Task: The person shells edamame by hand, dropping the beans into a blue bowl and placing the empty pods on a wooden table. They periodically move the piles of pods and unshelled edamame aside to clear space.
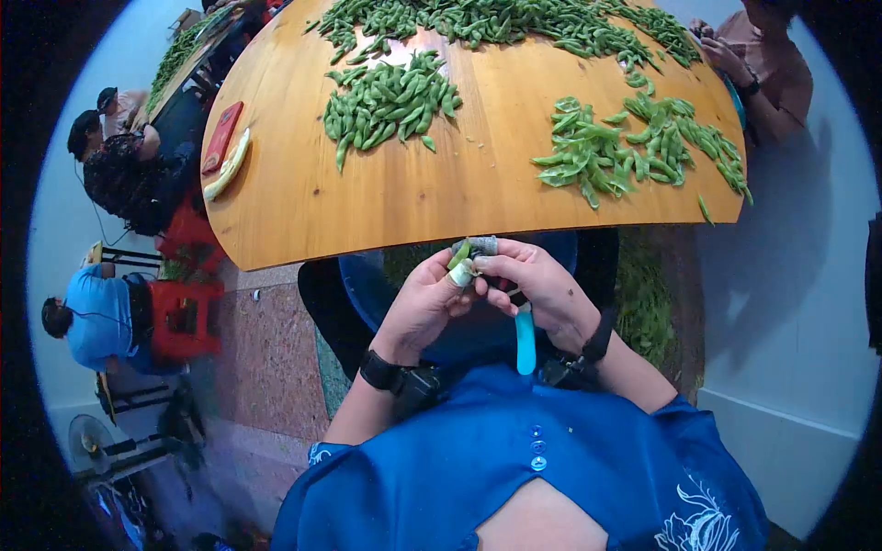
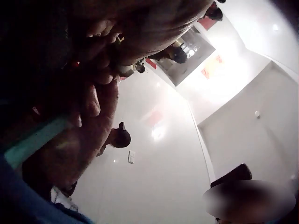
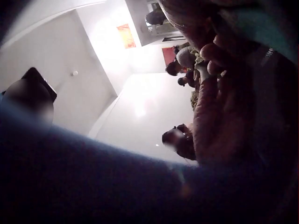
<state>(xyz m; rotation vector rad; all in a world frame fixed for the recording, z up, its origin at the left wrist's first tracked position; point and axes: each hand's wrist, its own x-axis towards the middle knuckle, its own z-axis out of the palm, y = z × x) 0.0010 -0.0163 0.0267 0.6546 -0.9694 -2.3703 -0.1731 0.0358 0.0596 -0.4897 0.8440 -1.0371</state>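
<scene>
In the head view both hands meet just below the table's near edge. My left hand (image 1: 418,303) pinches a small green soybean pod (image 1: 460,253) between thumb and fingers, and a white wrap (image 1: 462,273) covers its thumb tip. Close against it, my right hand (image 1: 542,285) has its thumb and index finger at the pod; a grey cover (image 1: 484,245) sits on one fingertip. From under the right hand's curled fingers a turquoise handle (image 1: 525,342) points down toward the blue shirt; the tool's other end is hidden. The left wrist view shows this handle (image 2: 35,140) too, dimly.
On the wooden table (image 1: 386,207) lie a pile of plump pods (image 1: 390,101), flatter, paler pods (image 1: 597,151) at right, and a long heap (image 1: 496,23) at the back. A red box (image 1: 222,138) stands left. Below the hands is a blue tub (image 1: 358,285). Other people sit around.
</scene>
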